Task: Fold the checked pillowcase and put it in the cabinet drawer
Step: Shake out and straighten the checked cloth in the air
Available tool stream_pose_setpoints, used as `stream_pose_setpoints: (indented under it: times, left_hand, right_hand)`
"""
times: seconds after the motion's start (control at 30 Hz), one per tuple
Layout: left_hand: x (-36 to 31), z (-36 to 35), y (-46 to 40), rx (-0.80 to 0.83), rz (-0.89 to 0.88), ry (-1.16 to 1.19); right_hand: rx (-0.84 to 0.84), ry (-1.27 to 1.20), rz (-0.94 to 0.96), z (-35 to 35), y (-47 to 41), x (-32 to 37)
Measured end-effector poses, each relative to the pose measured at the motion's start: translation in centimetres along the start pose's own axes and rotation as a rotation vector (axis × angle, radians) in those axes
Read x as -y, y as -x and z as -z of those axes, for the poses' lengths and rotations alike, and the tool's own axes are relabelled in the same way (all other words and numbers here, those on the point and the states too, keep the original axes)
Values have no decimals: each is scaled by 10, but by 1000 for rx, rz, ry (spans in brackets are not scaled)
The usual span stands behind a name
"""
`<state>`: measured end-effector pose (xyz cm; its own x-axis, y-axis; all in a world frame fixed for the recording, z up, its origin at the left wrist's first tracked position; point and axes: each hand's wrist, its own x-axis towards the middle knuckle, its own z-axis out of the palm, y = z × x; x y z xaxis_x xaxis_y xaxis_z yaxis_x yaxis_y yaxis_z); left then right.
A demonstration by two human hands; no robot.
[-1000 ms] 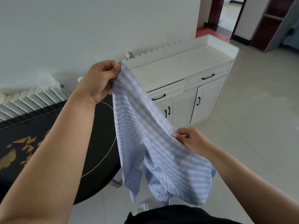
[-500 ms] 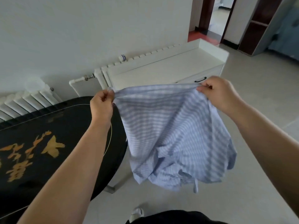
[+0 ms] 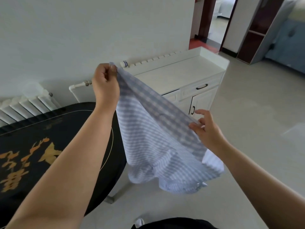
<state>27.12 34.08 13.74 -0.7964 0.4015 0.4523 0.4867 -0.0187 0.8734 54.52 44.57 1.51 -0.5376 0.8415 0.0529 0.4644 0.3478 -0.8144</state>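
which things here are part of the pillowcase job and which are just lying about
Part of the job:
pillowcase, pinched by the left hand and right hand
cabinet
drawer

Just there:
black table
radiator
small bottle

Bare forearms (image 3: pixel 69 162), black garment (image 3: pixel 173 223) below.

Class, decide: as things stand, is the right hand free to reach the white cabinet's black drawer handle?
Probably not yet: the right hand pinches the blue checked pillowcase, though nothing blocks the black drawer handle.
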Motion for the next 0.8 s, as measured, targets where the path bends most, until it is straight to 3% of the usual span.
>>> stream_pose_setpoints:
  times: [0.23,0.53,0.63,0.8]
  left_hand:
    - [9,1,0,81,20,10]
    - [26,20,-10,34,107,51]
    - [33,24,-11,12,116,24]
    - [55,26,5,-201,277,51]
  right_hand:
    - [173,174,-22,3,7,-1]
    - [401,-29,-154,-43,32,-25]
    - [329,39,-148,-41,25,-24]
    - [-17,268,-16,18,-44,5]
